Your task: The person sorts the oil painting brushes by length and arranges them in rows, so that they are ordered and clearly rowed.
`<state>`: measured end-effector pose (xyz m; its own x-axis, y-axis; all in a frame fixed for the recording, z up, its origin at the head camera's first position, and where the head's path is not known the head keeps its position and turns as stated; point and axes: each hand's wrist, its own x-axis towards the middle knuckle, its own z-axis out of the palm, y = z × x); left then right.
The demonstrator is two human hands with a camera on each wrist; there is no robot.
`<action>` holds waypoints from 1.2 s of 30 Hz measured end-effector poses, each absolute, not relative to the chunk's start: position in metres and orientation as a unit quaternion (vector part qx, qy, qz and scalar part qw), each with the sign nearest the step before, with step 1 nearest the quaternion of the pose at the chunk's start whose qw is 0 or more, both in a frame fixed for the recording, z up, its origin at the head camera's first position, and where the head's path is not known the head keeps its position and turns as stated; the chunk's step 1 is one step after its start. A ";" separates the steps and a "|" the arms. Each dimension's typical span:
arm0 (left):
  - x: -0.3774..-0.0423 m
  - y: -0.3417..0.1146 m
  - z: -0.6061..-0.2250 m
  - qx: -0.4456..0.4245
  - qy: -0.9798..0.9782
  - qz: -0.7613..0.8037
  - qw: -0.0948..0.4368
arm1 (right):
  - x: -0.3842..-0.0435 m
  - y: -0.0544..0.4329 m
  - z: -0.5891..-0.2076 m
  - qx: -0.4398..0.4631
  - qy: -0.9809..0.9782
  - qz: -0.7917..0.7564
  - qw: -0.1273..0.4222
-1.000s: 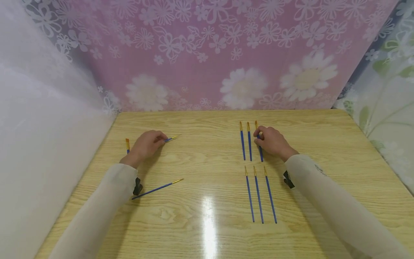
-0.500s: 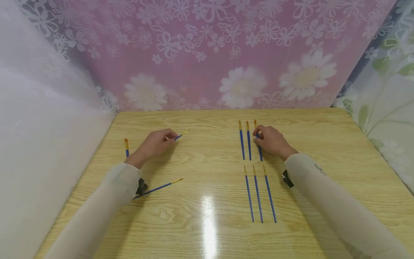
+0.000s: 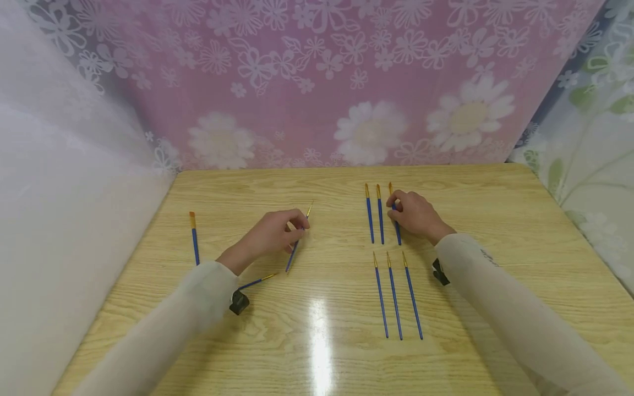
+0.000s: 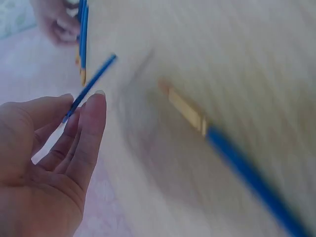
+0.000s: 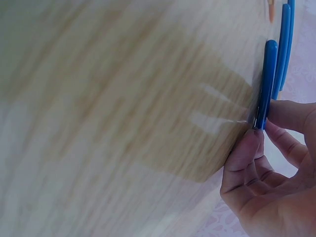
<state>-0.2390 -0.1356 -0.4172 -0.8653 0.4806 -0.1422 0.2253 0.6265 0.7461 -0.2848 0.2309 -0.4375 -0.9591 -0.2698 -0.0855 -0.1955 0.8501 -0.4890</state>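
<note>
Between thumb and fingers my left hand [image 3: 274, 231] pinches a thin blue paintbrush [image 3: 293, 256], held tilted above the table with its tip pointing away. In the left wrist view that brush [image 4: 91, 88] sticks out past the fingertips. My right hand [image 3: 416, 215] grips the rightmost paintbrush [image 3: 398, 234] of the far row by its handle; the right wrist view shows this blue handle [image 5: 266, 81] between thumb and fingers. Under my left forearm lies another thin paintbrush [image 3: 257, 282], partly covered. A flat-tipped paintbrush [image 3: 195, 242] lies at the left, its lower end behind the sleeve.
Two more brushes, a left one [image 3: 370, 220] and a middle one [image 3: 380, 220], complete the far row. Nearer lies a row of three thin brushes [image 3: 395, 302]. The wooden table [image 3: 337, 363] ends at a pink flowered cloth [image 3: 297, 110] behind, with pale cloth on both sides.
My left hand has moved right and slightly nearer with its paintbrush, which has turned from lying sideways to pointing away. More of the flat-tipped brush shows. My right hand has stayed in place.
</note>
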 end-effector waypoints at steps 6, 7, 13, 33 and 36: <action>-0.224 -0.111 -0.424 0.229 0.878 0.377 0.184 | -0.285 0.231 -0.437 -0.128 0.957 -0.248 0.076; -0.221 -0.107 -0.425 0.234 0.877 0.376 0.186 | -0.285 0.231 -0.436 -0.129 0.957 -0.248 0.076; -0.202 -0.084 -0.433 0.275 0.868 0.365 0.195 | -0.285 0.230 -0.436 -0.124 0.958 -0.247 0.077; -0.161 -0.028 -0.452 0.343 0.885 0.277 0.147 | -0.283 0.230 -0.435 -0.120 0.959 -0.246 0.073; -0.160 -0.025 -0.455 0.345 0.892 0.257 0.140 | -0.283 0.230 -0.435 -0.121 0.959 -0.245 0.073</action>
<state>-0.1605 -0.0246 -0.4552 -0.7230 0.6870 -0.0729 0.5431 0.6304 0.5546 -0.2831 0.2300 -0.4347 -0.9599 -0.2686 -0.0803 -0.1971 0.8502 -0.4882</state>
